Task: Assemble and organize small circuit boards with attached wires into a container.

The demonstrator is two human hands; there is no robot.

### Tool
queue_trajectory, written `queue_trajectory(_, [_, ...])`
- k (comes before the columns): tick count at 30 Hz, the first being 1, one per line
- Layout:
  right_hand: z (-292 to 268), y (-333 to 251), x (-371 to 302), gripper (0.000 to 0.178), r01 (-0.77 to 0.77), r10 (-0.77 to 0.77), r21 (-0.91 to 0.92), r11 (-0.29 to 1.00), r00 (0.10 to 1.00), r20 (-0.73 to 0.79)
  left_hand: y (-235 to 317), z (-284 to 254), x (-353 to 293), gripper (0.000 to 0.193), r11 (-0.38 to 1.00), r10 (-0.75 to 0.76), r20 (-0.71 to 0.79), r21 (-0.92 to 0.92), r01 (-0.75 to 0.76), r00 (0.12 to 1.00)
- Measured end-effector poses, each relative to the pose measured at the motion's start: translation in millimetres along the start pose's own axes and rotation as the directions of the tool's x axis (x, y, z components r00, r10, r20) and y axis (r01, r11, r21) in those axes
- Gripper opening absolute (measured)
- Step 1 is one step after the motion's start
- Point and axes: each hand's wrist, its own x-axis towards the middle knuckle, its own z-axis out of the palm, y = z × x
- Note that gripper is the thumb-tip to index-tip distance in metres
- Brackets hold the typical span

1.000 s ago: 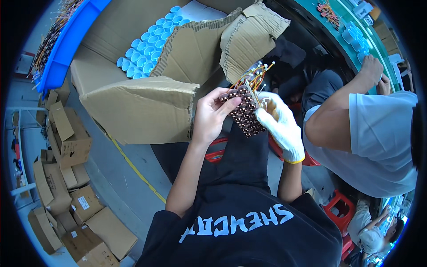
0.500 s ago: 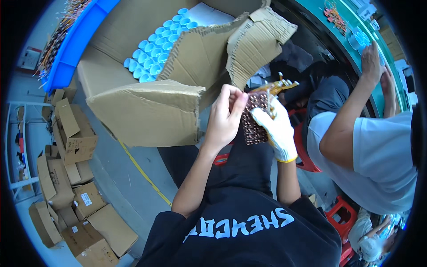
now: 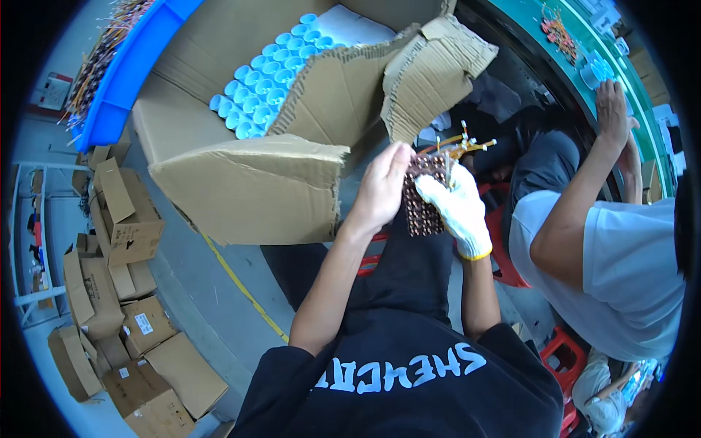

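Observation:
In front of my lap I have a flat block of copper-brown round parts in tight rows (image 3: pixel 425 196). My gloved right hand (image 3: pixel 460 212) is closed on its right side, the thumb lying across the front. My bare left hand (image 3: pixel 382 188) is closed at the block's upper left edge; its fingertips are partly hidden behind the thumb. Yellow-orange wires with white plug ends (image 3: pixel 461 148) stick out above the block, near my right hand's fingers. What the round parts are I cannot make out.
Ahead stands a torn-edged cardboard box (image 3: pixel 248 191) holding rows of light-blue cups (image 3: pixel 264 87). A blue bin (image 3: pixel 120 98) of wires is at upper left, with cardboard boxes (image 3: pixel 139 321) below. On the right, a co-worker (image 3: pixel 584 241) sits at a green bench (image 3: pixel 537 44).
My left fingers have shifted, with the thumb now pointing upward along the block's edge. The wires fan out more upright. The co-worker's hands have moved slightly at the bench.

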Motion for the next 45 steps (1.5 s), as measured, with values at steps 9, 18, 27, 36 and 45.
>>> queue_trajectory(9, [-11.4,-6.5,7.3,0.026,0.009,-0.009,0.001,1.000,0.995,0.103,6.0,3.1,5.8,0.034,0.990,-0.068,0.019,-0.122,0.070,0.997])
queue_trajectory(18, [-4.6,22.7,-15.5,0.026,-0.036,0.043,0.123,0.992,0.998,-0.054,-26.3,38.7,-10.3,0.033,0.993,-0.064,-0.201,-0.109,0.043,0.978])
queue_trajectory(27, [-9.6,16.3,-34.3,0.038,0.008,-0.047,-0.591,0.807,0.998,-0.051,-66.4,40.5,-16.1,0.028,0.611,-0.257,-0.026,-0.779,0.141,0.966])
queue_trajectory(36, [-37.3,26.1,-55.2,0.049,-0.074,0.086,-0.473,0.878,0.996,0.004,-124.2,11.1,-1.1,0.024,0.121,-0.100,0.350,-0.925,0.360,0.932])
queue_trajectory(45, [-41.0,123.6,-30.8,0.055,-0.239,0.014,-0.881,0.409,0.967,-0.256,-69.4,17.7,-27.0,0.012,0.665,-0.259,0.145,-0.690,0.286,0.955])
